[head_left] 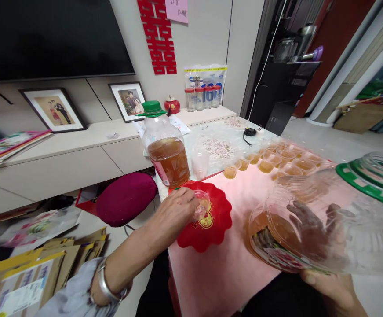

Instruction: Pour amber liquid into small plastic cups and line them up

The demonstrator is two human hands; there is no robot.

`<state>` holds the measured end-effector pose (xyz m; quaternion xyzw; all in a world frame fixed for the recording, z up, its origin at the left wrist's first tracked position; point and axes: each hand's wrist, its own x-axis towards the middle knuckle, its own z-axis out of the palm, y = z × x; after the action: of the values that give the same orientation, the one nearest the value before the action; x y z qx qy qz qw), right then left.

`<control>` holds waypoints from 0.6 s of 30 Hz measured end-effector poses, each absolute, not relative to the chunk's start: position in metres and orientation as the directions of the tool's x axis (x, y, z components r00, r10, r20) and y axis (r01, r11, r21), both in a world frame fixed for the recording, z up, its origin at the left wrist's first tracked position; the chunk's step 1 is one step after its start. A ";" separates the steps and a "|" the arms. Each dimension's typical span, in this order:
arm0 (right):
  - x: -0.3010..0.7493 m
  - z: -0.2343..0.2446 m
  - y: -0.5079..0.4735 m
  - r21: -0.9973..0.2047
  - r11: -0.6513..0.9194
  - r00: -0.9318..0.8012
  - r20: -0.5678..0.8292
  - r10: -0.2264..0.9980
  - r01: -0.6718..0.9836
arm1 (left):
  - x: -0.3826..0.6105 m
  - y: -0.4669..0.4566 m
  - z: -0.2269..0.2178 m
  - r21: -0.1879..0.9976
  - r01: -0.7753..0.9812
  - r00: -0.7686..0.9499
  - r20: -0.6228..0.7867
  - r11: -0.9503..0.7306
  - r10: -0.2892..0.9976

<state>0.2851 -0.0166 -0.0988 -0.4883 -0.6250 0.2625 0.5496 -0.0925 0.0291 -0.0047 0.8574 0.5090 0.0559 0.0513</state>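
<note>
At lower right, your right hand (pixel 331 284) grips a tilted jar (pixel 313 193); near centre, your left hand (pixel 183 204) pinches a cup (pixel 203 206) over the red plate (pixel 219 231). A slack hold could spill liquid (pixel 282 226).

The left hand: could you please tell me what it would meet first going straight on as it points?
The left hand would probably first meet the small clear cup right at its fingertips, seen against the red plate; whether they already touch is unclear.

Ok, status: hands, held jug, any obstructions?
Left hand touching small cup at red tray. Right hand holding tilted jug, amber liquid inside. Capped jug stands beyond tray.
</note>
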 end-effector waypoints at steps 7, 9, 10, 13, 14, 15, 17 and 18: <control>0.288 -0.100 -0.016 -0.886 0.371 0.178 0.428 0.886 0.279 | -0.105 0.024 0.002 0.202 0.869 0.452 0.042 -0.451 0.891; 0.285 -0.095 -0.017 -0.890 0.376 0.186 0.427 0.885 0.257 | -0.106 0.021 0.004 0.217 0.872 0.437 0.060 -0.439 0.898; 0.283 -0.092 -0.017 -0.893 0.378 0.186 0.426 0.885 0.245 | -0.105 0.020 0.005 0.225 0.872 0.430 0.069 -0.434 0.900; 0.280 -0.088 -0.016 -0.907 0.369 0.179 0.405 0.897 0.204 | -0.101 0.017 0.008 0.259 0.867 0.418 0.090 -0.427 0.904; 0.280 -0.089 -0.016 -0.914 0.361 0.174 0.392 0.903 0.187 | -0.098 0.015 0.008 0.271 0.866 0.409 0.099 -0.420 0.907; 0.282 -0.092 -0.016 -0.921 0.350 0.167 0.378 0.911 0.171 | -0.094 0.013 0.009 0.279 0.869 0.395 0.108 -0.410 0.912; 0.288 -0.098 -0.015 -0.932 0.333 0.157 0.353 0.922 0.141 | -0.081 0.008 0.007 0.338 0.861 0.354 0.140 -0.380 0.925; 0.291 -0.101 -0.016 -0.937 0.326 0.154 0.343 0.927 0.127 | -0.072 0.004 0.005 0.372 0.850 0.340 0.154 -0.373 0.928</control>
<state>0.2908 -0.0158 -0.1014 -0.4730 -0.5567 0.3364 0.5943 -0.0717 0.0039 0.0050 0.8105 0.5484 0.1717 0.1135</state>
